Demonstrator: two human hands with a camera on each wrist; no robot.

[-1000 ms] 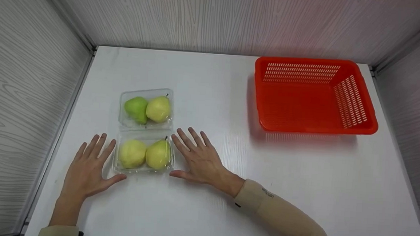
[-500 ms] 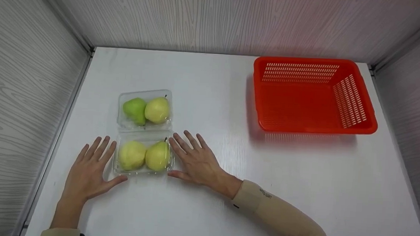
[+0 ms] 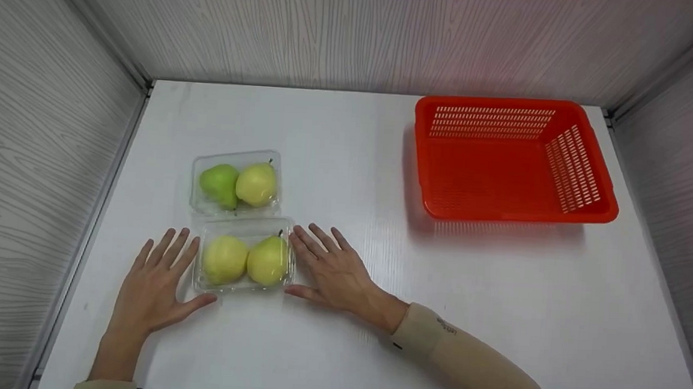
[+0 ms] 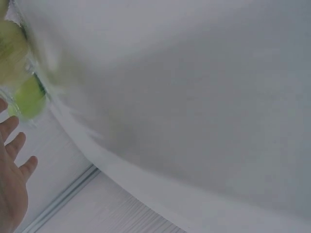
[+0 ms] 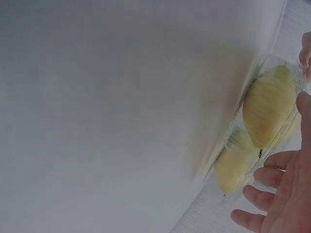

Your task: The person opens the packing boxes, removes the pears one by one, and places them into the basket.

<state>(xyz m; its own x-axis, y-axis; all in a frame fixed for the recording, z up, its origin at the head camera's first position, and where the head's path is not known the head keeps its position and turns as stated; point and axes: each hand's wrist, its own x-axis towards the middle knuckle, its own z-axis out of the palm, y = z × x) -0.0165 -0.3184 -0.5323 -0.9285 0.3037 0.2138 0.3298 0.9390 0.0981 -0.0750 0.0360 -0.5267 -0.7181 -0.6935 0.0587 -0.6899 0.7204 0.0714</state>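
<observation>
Two clear plastic boxes lie one behind the other at the table's left, in the head view. The near box (image 3: 239, 225) holds two yellow-green pears, one of them the right pear (image 3: 268, 260). Inside the far box (image 3: 200, 162) are a green pear (image 3: 219, 184) and a paler pear (image 3: 257, 184). My left hand (image 3: 151, 288) lies along the near box's left side, fingers straight and thumb spread. At its right side is my right hand (image 3: 341, 278), fingers extended, fingertips at the box's edge. The right wrist view shows pears through plastic (image 5: 269, 107) beside my fingers.
A red plastic basket (image 3: 507, 219) with slotted walls stands at the back right of the white table (image 3: 336, 362). Wood-grain panels (image 3: 332, 34) close off the back and both sides. Nothing is visible inside the basket.
The near box has shifted a little to the right relative to the far box, and both hands have moved right with it. The far box and basket keep their places on the table.
</observation>
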